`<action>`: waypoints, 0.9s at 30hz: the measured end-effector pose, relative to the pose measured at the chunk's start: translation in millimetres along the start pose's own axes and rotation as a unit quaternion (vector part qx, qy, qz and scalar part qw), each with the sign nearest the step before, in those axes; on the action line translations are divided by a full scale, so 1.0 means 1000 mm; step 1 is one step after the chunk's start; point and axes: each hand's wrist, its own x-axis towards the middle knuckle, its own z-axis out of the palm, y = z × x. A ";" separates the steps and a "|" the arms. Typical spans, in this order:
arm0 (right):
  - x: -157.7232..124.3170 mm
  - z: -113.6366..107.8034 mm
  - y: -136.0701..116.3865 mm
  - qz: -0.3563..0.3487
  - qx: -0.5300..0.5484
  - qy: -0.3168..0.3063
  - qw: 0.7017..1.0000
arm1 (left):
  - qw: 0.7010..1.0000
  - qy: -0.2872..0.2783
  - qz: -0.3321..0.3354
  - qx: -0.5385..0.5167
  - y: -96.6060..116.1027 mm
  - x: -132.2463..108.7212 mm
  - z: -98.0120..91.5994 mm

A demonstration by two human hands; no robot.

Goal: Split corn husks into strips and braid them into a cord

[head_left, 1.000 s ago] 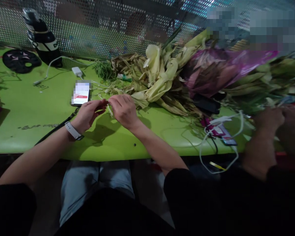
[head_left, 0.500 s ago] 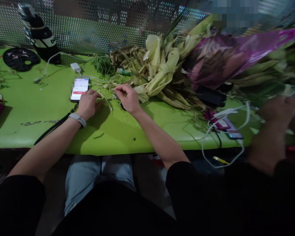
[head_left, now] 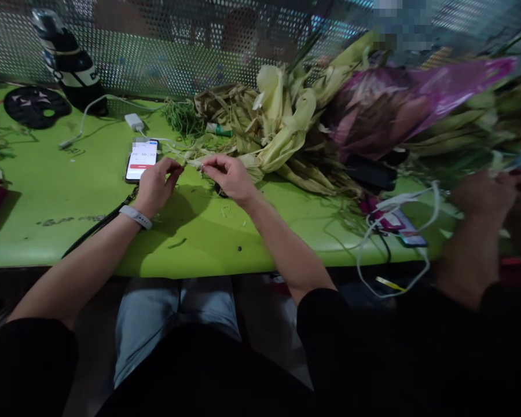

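Observation:
My left hand (head_left: 157,184) is raised just above the green table (head_left: 95,197), with thumb and forefinger pinched on one end of a pale corn husk strip (head_left: 193,163). The other end of this thin, twisted strip is between the thumb and forefinger of my right hand (head_left: 233,178). Both hands are close together, fingertips a short gap apart. Beyond my right hand spreads a heap of dry corn husks (head_left: 289,139). A small dark object (head_left: 219,190) shows partly under my right hand. A lit phone (head_left: 141,159) lies beside my left hand.
A dark bottle (head_left: 76,72), a black mask-like item (head_left: 37,107), a white charger (head_left: 134,121) and green twine (head_left: 183,117) lie towards the mesh panel (head_left: 165,52). On the right are a purple plastic bag (head_left: 373,110), a looped white cable (head_left: 360,260) and another person's hand (head_left: 481,194).
My left fingers have lifted from the tabletop and now pinch the strip near my right hand. The loose hanging end is no longer seen. My right hand has shifted slightly.

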 end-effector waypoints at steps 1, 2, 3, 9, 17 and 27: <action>-0.001 -0.002 -0.003 -0.013 0.000 -0.003 1.000 | 0.999 -0.001 -0.011 -0.037 0.001 -0.001 0.001; -0.001 -0.004 -0.006 -0.027 -0.007 -0.013 1.000 | 0.996 -0.006 -0.026 -0.081 0.002 -0.003 0.001; -0.002 -0.005 -0.010 -0.045 -0.021 -0.026 0.998 | 0.991 -0.016 -0.044 -0.128 0.003 -0.004 0.002; -0.008 -0.008 -0.028 -0.148 -0.103 -0.086 0.980 | 0.943 -0.065 -0.113 -0.307 0.014 -0.006 -0.001; -0.006 -0.024 -0.028 -0.164 -0.136 -0.064 0.975 | 0.926 -0.094 -0.117 -0.347 0.018 -0.008 -0.007; -0.006 -0.024 -0.029 -0.163 -0.120 0.008 0.979 | 0.938 -0.058 -0.128 -0.317 0.017 -0.010 -0.007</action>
